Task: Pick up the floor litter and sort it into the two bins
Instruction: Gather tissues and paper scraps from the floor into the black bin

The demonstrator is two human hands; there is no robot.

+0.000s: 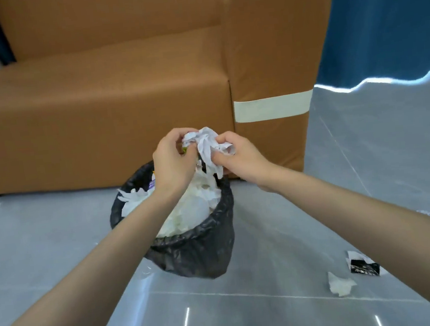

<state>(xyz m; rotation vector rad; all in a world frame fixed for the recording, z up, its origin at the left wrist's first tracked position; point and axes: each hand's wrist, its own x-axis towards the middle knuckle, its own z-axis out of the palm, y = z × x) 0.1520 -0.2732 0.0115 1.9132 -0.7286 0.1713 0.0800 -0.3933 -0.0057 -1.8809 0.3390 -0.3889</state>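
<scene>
White crumpled paper (208,145), printed with small text, pinched between both hands above the bin: left hand (174,164) closed on one side of the wad, right hand (237,155) closed on the other. A green scrap shows inside the left fingers; cannot tell what it is. Paper looks light, soft, easily torn; best held at the bunched middle, not loose edges. Directly below, black-bagged bin (190,245), nearly full of white tissue. Second bin not in view. On grey tile floor (293,207) to the right: a tissue scrap (340,283) and black-and-white wrapper (364,266), still to collect. Brown sofa (121,93) behind.
</scene>
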